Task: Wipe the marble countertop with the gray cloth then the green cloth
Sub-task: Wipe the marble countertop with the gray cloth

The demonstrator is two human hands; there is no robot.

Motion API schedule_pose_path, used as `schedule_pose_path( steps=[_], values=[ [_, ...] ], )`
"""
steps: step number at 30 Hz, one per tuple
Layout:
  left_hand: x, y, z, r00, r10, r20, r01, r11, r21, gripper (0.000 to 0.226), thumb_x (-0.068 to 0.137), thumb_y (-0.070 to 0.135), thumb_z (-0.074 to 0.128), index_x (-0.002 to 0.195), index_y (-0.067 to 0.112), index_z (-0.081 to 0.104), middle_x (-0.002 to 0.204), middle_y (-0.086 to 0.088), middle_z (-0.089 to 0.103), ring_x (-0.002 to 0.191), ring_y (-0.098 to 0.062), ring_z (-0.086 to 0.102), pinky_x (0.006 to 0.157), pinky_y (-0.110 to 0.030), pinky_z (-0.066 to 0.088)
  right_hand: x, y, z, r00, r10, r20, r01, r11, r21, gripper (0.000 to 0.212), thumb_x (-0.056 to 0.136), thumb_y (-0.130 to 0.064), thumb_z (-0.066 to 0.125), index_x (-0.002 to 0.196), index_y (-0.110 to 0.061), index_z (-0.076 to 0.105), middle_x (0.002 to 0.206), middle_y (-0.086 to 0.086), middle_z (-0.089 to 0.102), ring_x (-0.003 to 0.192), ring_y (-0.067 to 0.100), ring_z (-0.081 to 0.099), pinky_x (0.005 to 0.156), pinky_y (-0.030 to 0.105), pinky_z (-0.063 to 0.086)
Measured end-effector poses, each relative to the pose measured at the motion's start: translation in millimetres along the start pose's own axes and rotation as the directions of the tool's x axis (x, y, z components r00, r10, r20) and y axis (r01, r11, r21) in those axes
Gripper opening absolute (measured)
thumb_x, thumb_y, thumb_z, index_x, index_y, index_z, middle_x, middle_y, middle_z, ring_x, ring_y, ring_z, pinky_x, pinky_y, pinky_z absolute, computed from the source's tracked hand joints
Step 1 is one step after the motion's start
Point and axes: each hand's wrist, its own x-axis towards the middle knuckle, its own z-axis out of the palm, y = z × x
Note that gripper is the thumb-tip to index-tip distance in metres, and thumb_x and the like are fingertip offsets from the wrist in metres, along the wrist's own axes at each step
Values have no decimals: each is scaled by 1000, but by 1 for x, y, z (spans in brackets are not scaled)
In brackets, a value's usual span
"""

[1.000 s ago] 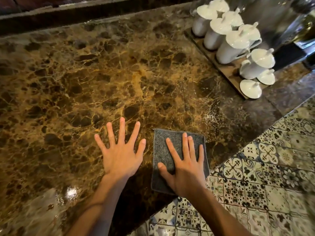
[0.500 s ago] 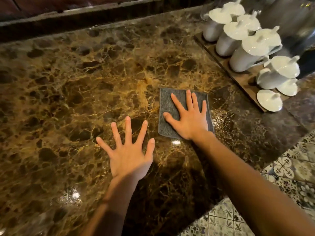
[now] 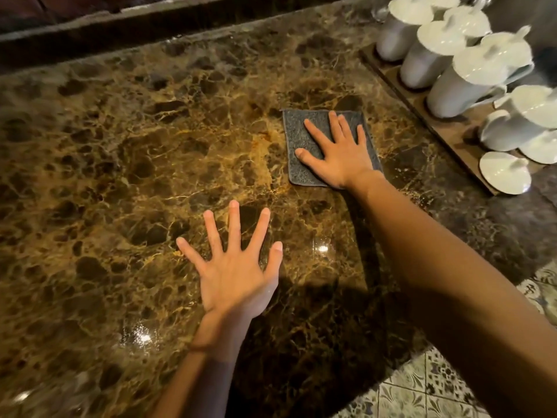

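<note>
Café counter, marble countertop [image 3: 150, 176], white lidded cups [image 3: 470, 76]

Patterned floor tiles [image 3: 422, 390] showed bottom right, pale with dark floral and geometric motifs. A dark raised ledge [image 3: 180, 16] ran along the far edge of the counter, blurred. A wooden tray [image 3: 446, 131] sat at the right, angled, carrying white lidded ceramic pots [image 3: 470, 76]; one loose white lid [image 3: 505, 173] lay at its near end. Lighting was warm and dim, with a few bright point glints [image 3: 322, 248] reflecting off the polished stone.
</note>
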Motion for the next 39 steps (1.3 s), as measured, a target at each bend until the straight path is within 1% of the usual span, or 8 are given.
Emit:
schedule_pose_path(
  steps=[10, 13, 16, 20, 25, 29, 32, 39],
  values=[
    [1, -1, 1, 1000, 10, 3, -10, 1000, 24, 61, 95, 72, 3, 151, 56, -15, 167, 4, -24, 151, -37, -27, 108, -80, -11, -142, -29, 29, 999, 35, -33, -35, 999, -2, 78, 92, -82, 12, 160, -48, -3, 172, 10, -9, 158, 26, -11, 125, 57, -6],
    [1, -1, 1, 1000, 14, 13, -15, 999, 36, 61, 95, 72, 2, 152, 55, -13, 168, 2, -22, 151, -39, -24, 108, -80, -10, -212, -46, 44, 998, 51, -46, -50, 998, 27, 77, 94, -78, 19, 161, -45, 1, 171, 12, -7, 158, 28, -10, 125, 59, -2],
    [0, 0, -1, 1000, 16, 27, -17, 999, 42, 63, 94, 72, -1, 152, 54, -13, 168, 1, -21, 151, -39, -24, 108, -80, -9, -279, -61, 56, 996, 64, -64, -62, 997, 37, 77, 96, -76, 27, 162, -40, 12, 171, 16, 2, 158, 33, 0, 124, 61, 6],
    [0, -1, -2, 999, 10, 38, -12, 999, 40, 64, 93, 73, -1, 152, 54, -15, 168, 0, -22, 151, -39, -25, 108, -80, -9, -325, -72, 68, 993, 104, -65, -101, 994, 46, 78, 95, -77, 33, 162, -42, 13, 172, 13, 1, 158, 32, 1, 123, 62, 10],
    [1, 0, -2, 999, 1, 40, -3, 999, 39, 63, 92, 73, -3, 151, 55, -17, 167, 1, -24, 151, -38, -26, 109, -80, -9, -289, -61, 60, 991, 116, -72, -113, 992, 47, 81, 91, -81, 33, 161, -47, 11, 172, 11, 0, 158, 29, -2, 124, 61, 4],
    [3, 2, -3, 998, -22, 55, 19, 998, 52, 63, 92, 73, -3, 149, 55, -22, 165, 2, -29, 150, -37, -29, 109, -79, -10, -205, -32, 40, 989, 150, -3, -149, 987, 55, 79, 91, -83, 22, 158, -52, -3, 171, 7, -14, 157, 23, -16, 124, 57, -9],
    [5, 1, -1, 999, -19, 50, 17, 999, 46, 62, 92, 72, -2, 148, 55, -24, 164, 2, -33, 149, -38, -30, 108, -79, -9, -128, -7, 24, 986, 167, -9, -166, 985, 57, 79, 89, -85, 18, 158, -53, -2, 172, 6, -12, 157, 24, -12, 124, 57, -10],
    [9, -1, 1, 998, 55, -2, -55, 997, 53, 64, 96, 71, 5, 155, 51, -7, 169, -3, -17, 152, -43, -16, 108, -82, -5, -1, 33, -13, 979, 194, 57, -198, 976, 87, 86, 84, -92, 19, 158, -53, 1, 172, 5, -13, 157, 26, -13, 122, 62, -11]
  ],
)
